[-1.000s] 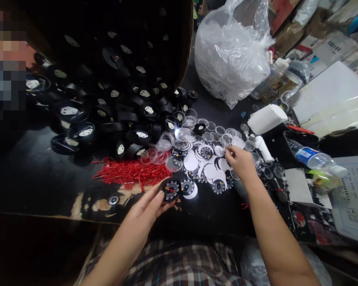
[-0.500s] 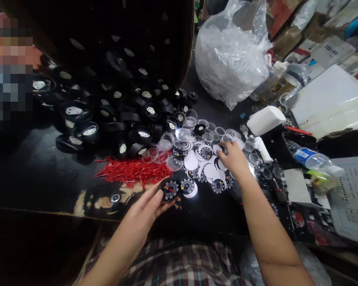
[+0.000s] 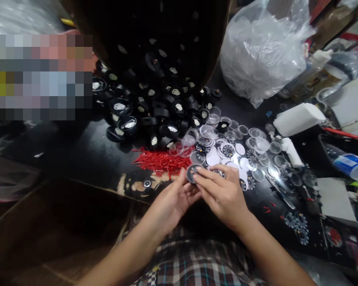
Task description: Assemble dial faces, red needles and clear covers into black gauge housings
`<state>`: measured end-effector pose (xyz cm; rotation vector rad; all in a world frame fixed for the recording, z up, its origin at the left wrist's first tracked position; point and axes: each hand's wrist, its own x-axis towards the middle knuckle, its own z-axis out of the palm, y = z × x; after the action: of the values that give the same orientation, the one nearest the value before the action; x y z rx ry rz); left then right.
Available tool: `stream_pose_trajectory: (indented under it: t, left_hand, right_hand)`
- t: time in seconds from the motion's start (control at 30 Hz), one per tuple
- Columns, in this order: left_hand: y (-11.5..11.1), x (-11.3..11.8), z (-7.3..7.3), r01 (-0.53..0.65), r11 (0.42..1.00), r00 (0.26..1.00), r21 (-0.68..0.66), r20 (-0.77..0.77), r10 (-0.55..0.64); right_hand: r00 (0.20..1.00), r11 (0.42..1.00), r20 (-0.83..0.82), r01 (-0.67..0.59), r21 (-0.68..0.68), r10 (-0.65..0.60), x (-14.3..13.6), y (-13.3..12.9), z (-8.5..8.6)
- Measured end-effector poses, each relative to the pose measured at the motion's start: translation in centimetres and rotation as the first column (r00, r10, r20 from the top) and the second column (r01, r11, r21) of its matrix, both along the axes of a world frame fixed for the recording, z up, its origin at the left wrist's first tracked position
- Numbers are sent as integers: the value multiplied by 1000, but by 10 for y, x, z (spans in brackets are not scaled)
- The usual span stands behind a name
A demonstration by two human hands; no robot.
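Head view, left hand [image 3: 174, 200] cradling black gauge [image 3: 191, 173], right hand [image 3: 225, 192] arched over, touching its face, grip unclear

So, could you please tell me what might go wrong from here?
The right hand partly covers the round black piece in the left hand, so it might smudge the face. If dropped, the piece could knock the nearby red slivers or loosely piled white discs out of place.
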<state>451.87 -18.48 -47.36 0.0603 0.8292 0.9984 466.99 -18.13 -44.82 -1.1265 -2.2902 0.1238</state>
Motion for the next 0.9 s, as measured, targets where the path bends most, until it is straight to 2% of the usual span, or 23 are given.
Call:
stream_pose_trajectory:
  t: [0.1,0.13,0.23,0.3,0.4,0.53,0.67,0.73,0.83,0.9]
  left_hand:
    - [-3,-2,-3,6,993,994,122,-112,8]
    - [-4,-2,-4,22,986,986,166,-167,6]
    - [-9,-1,-7,124,942,941,313,-337,-12]
    - [-13,1,-6,196,902,903,385,-429,-13]
    - [-18,1,-4,272,866,836,420,-549,4]
    - [-21,-1,2,336,848,743,409,-669,29]
    - [-17,-1,7,302,865,720,401,-691,69]
    - [-18,-7,5,304,873,709,382,-703,61]
    - [-35,-41,-3,387,884,642,263,-765,-54]
    - [-57,-81,-9,417,899,527,132,-841,-120]
  right_hand:
    - [993,996,-94,-76,-50,71,-3,-1,5]
    - [987,995,-157,-57,-87,43,-3,1,7]
    - [941,955,-289,93,-281,-176,-6,11,13]
    - [934,906,-237,161,-392,-269,-12,17,14]
    - [952,902,-127,212,-376,-277,-20,21,10]
    - [944,935,-200,197,-294,-262,-27,21,2]
    - [905,935,-331,158,-319,-266,-37,24,-4]
    - [909,928,-341,112,-356,-241,-45,26,-6]
    - [952,872,-284,-43,-487,-112,-48,27,-4]
    - [963,803,-267,-123,-582,-45,-42,27,-1]
